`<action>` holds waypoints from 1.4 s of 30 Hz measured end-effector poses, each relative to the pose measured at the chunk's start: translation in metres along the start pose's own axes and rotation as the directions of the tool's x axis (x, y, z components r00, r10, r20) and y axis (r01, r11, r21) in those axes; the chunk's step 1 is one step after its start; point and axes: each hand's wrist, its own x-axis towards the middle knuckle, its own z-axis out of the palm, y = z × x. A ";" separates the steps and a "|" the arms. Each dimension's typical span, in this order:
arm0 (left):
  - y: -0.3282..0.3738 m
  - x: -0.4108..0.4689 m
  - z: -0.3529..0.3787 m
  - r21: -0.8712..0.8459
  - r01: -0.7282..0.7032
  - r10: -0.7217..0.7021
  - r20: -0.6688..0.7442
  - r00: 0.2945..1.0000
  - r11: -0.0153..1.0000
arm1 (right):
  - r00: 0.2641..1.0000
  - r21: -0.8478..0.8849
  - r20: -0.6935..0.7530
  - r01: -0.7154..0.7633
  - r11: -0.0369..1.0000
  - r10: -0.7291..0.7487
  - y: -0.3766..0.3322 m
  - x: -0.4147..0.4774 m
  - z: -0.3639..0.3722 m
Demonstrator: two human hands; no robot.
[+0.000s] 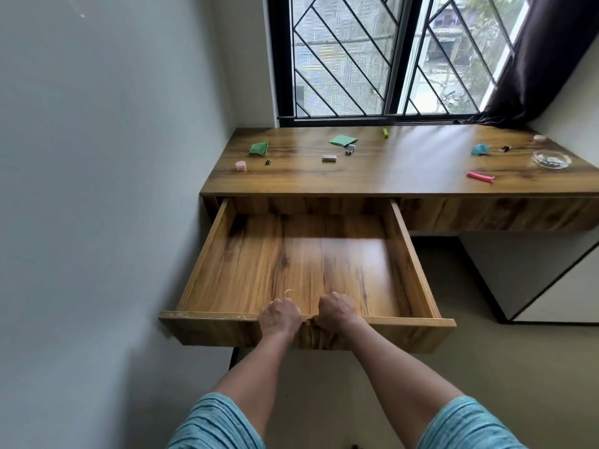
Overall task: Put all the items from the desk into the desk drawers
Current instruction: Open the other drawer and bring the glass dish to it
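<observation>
Holds the left drawer point(207, 251), drawn well out, by the top edge of its front panel: left hand point(280, 314) and right hand point(337, 311) side by side near the middle, each grip curled over the rim, fingertips hooked inside and hidden. Shows only bare board inside, so nothing stowed yet. Finds every item up on the counter point(405, 170), well apart from both hands. At the left end, a crumpled green cloth point(259, 148), a small pink jar point(240, 165) and a tiny black clip point(268, 162). Near the middle, a folded green square point(343, 140), a grey block point(329, 158), a small metallic piece point(350, 149) and a short green stub point(385, 132) close to the window. At the right end, a teal crumpled piece point(480, 149), a small dark piece point(505, 148), a pale round object point(539, 138), a glass dish point(551, 159) holding what may be small bits, and a pink bar point(480, 175) nearest the front edge. Judged by looks: mostly light, small stuff, fit for a fingertip pinch. Cloths soft and limp, best gathered in the whole grip. Jar smooth and apt to roll, so take across the lid. Glass dish the one fragile, heavier piece: lift by opposite sides of the rim and carry level. Right drawer point(499, 215) shut under the counter.
</observation>
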 end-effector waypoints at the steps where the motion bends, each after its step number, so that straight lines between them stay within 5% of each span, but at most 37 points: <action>1: 0.001 0.001 -0.002 0.012 0.005 -0.006 0.014 1.000 1.000 | 1.000 0.000 0.023 0.000 1.000 0.000 0.001 0.001 -0.001; 8: 0.023 0.011 -0.003 0.137 0.008 -0.020 0.080 0.997 0.990 | 0.992 0.087 0.123 -0.005 0.996 -0.006 0.017 0.014 -0.009; 13: 0.067 0.022 0.004 0.068 -0.029 0.027 0.032 0.999 0.997 | 0.993 0.199 0.114 0.020 0.980 -0.043 0.054 0.025 -0.019; 21: 0.227 0.061 0.021 -0.073 -0.095 0.092 -0.049 0.995 0.993 | 0.987 0.239 -0.156 -0.008 0.971 0.046 0.192 0.031 -0.085; 30: 0.430 0.085 0.063 -0.155 -0.349 0.343 -0.061 0.937 0.924 | 0.916 0.331 -0.239 -0.235 0.914 0.322 0.394 0.018 -0.139; 42: 0.640 0.145 0.084 -0.356 -0.415 0.438 -0.018 0.899 0.837 | 0.781 0.406 -0.368 -0.353 0.843 0.504 0.593 0.058 -0.216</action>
